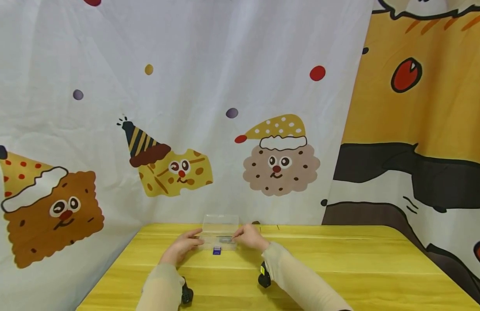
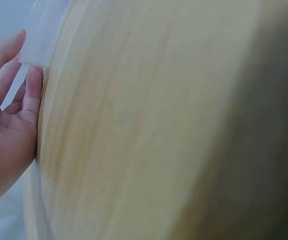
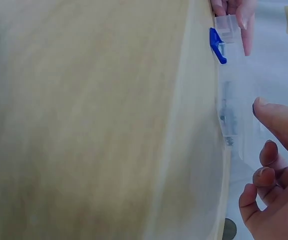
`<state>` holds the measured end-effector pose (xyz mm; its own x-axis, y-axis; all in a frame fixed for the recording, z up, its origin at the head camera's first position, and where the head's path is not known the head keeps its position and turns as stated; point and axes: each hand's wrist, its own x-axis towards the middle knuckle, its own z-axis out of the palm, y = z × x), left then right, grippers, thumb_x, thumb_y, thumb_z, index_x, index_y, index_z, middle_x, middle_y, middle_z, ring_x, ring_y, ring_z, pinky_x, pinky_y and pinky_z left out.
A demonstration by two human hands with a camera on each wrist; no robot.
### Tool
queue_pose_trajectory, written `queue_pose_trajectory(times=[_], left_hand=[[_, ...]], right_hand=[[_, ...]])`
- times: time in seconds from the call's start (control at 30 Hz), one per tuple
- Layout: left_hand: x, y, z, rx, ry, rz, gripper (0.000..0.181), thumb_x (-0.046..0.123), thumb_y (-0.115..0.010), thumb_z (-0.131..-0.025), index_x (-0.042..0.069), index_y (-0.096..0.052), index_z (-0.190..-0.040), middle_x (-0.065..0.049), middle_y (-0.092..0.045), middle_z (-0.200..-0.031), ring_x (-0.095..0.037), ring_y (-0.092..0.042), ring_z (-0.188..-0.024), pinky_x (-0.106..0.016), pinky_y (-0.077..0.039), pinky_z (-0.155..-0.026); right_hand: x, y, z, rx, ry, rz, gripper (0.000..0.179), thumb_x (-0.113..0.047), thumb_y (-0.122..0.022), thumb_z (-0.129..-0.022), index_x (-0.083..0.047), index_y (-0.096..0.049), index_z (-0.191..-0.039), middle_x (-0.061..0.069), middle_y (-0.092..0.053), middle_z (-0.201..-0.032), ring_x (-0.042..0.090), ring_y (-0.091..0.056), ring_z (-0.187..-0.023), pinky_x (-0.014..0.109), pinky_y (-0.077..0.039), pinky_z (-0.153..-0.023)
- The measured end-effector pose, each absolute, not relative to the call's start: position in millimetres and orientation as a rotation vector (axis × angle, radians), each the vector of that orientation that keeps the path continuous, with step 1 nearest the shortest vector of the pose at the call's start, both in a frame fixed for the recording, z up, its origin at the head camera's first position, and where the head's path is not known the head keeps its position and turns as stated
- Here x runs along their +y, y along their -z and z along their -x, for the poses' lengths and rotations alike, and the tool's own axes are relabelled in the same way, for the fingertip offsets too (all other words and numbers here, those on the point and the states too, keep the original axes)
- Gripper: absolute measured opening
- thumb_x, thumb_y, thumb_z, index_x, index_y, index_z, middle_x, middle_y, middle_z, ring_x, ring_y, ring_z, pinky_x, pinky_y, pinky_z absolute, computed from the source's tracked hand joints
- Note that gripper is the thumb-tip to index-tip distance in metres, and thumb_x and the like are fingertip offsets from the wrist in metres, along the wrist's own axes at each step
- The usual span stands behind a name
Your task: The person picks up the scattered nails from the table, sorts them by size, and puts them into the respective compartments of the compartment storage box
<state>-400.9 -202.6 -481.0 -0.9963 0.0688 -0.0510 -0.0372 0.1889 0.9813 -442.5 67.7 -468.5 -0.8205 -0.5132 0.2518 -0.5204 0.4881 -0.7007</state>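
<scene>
A clear plastic box [image 1: 207,244] stands near the table's back edge with its transparent lid [image 1: 220,222] raised behind it. On its front is a blue latch [image 1: 217,250]. Small grey items [image 3: 226,102] show through the box wall. My left hand [image 1: 181,247] holds the box's left end, with thumb and fingers on different sides of it. At the right end is my right hand [image 1: 250,237], thumb reaching over the box and the other fingers curled. A dark spot shows at its thumb tip [image 3: 260,104]; I cannot tell whether it pinches something.
The yellow wood-grain table [image 1: 341,259] reaches back to a printed cloth [image 1: 224,185] hanging close behind the box. A black wrist device [image 1: 265,275] sits under the right forearm, another [image 1: 187,294] by the left.
</scene>
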Motion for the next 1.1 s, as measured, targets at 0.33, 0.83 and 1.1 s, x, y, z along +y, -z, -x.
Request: queue_pose_trajectory(times=[0.33,0.83,1.1], left_hand=[[-203,477,400,2.358,-1.982,0.01,0.061,0.002,-0.068,-0.087,-0.005,-0.043,-0.142,-0.027,-0.048,-0.128,-0.034,-0.052,-0.111,-0.048,-0.042,-0.097],[-199,477,396,2.357,-1.986,0.026,0.059,0.001,-0.067,-0.087,-0.004,-0.045,-0.142,-0.028,-0.048,-0.131,-0.035,-0.051,-0.112,-0.049,-0.041,-0.098],[-200,479,397,2.383,-1.979,0.029,0.059,0.0,-0.069,-0.086,-0.005,-0.047,-0.14,-0.028,-0.049,-0.128,-0.035,-0.052,-0.112,-0.049,-0.044,-0.096]], right_hand=[[94,432,438,-2.65,-1.359,-0.901,0.014,-0.002,-0.067,-0.089,0.008,-0.074,-0.095,0.017,-0.071,-0.093,0.03,-0.066,-0.086,0.037,-0.055,-0.073],[171,437,475,-2.576,-1.36,-0.607,0.017,0.004,-0.062,-0.088,0.01,-0.072,-0.1,0.019,-0.069,-0.099,0.028,-0.063,-0.086,0.039,-0.053,-0.073],[188,439,483,-2.576,-1.392,-0.52,0.015,0.008,-0.062,-0.086,0.011,-0.072,-0.097,0.02,-0.07,-0.099,0.034,-0.063,-0.094,0.046,-0.052,-0.081]])
